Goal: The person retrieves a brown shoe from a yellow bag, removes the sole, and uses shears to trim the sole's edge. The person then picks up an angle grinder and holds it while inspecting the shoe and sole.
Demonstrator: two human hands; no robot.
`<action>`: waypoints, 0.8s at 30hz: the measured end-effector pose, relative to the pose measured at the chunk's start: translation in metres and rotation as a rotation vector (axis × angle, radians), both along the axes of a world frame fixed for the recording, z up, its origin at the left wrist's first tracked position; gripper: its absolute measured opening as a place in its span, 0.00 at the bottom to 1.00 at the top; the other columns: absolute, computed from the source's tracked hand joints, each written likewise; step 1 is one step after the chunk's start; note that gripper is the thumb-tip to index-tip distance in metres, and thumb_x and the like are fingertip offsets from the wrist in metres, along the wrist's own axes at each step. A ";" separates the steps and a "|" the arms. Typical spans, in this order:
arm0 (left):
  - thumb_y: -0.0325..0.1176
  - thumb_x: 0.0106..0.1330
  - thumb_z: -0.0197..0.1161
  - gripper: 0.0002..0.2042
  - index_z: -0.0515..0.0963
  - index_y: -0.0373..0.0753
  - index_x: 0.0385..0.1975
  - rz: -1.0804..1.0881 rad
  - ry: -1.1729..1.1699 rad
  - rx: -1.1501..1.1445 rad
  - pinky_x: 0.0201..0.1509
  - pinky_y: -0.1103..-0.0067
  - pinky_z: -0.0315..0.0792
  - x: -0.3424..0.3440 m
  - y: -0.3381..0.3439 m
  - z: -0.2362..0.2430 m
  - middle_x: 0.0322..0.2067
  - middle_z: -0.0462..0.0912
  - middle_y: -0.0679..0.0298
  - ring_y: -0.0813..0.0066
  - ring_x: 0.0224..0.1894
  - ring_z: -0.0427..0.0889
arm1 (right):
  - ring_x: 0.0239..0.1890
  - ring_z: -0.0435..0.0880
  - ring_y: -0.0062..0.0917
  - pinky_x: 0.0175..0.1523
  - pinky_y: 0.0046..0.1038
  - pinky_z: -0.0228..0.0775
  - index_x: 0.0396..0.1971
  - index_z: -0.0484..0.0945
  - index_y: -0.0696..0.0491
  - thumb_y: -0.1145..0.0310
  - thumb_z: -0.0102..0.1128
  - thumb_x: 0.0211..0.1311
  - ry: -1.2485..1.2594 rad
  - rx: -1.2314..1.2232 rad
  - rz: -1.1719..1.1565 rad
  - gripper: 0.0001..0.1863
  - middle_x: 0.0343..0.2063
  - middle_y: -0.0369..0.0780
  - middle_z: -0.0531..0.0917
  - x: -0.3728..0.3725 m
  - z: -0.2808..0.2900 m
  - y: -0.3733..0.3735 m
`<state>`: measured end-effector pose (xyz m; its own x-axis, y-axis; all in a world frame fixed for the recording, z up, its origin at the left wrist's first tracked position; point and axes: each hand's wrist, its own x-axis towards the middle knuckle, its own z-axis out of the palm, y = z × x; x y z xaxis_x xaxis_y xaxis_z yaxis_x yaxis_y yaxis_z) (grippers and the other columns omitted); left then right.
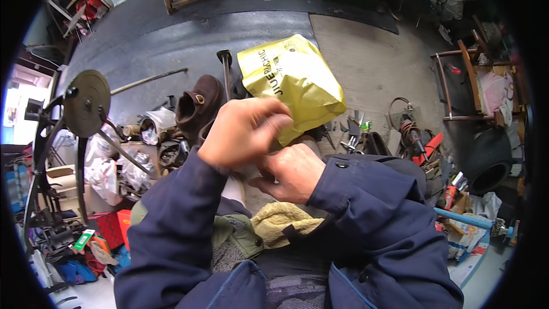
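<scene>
Left hand [245,131] seems to touch the yellow bag [300,83]; contents hidden.

The bag [303,88], shiny yellow with dark print, is creased and slanted, in view across the dark mat [171,40]'s right edge.

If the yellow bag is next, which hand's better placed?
Probably the left hand: it overlaps the yellow bag's lower-left edge in view. The right hand sits lower, farther from the bag's middle. Contact isn't clear.
</scene>
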<state>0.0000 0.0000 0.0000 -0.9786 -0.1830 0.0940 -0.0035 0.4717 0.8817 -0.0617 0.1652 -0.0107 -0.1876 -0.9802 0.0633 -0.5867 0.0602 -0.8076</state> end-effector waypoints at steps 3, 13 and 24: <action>0.36 0.66 0.64 0.14 0.84 0.33 0.44 0.209 -0.384 -0.091 0.46 0.71 0.79 -0.016 -0.043 -0.083 0.35 0.88 0.51 0.61 0.38 0.88 | 0.28 0.83 0.48 0.34 0.46 0.74 0.28 0.77 0.56 0.56 0.67 0.60 0.191 0.196 0.129 0.17 0.22 0.47 0.82 -0.005 -0.003 0.005; 0.37 0.62 0.65 0.22 0.79 0.28 0.53 0.468 -0.503 0.027 0.59 0.68 0.75 -0.070 -0.088 -0.251 0.48 0.85 0.42 0.51 0.53 0.84 | 0.30 0.85 0.45 0.36 0.44 0.75 0.32 0.75 0.56 0.56 0.66 0.62 0.161 0.342 0.108 0.18 0.24 0.47 0.83 -0.023 -0.009 0.028; 0.32 0.57 0.72 0.25 0.79 0.23 0.52 0.687 -0.588 0.336 0.55 0.74 0.74 -0.084 -0.095 -0.331 0.46 0.86 0.48 0.61 0.49 0.84 | 0.31 0.85 0.47 0.36 0.45 0.75 0.36 0.77 0.57 0.56 0.66 0.62 0.047 0.430 0.071 0.18 0.29 0.47 0.84 -0.042 -0.023 0.031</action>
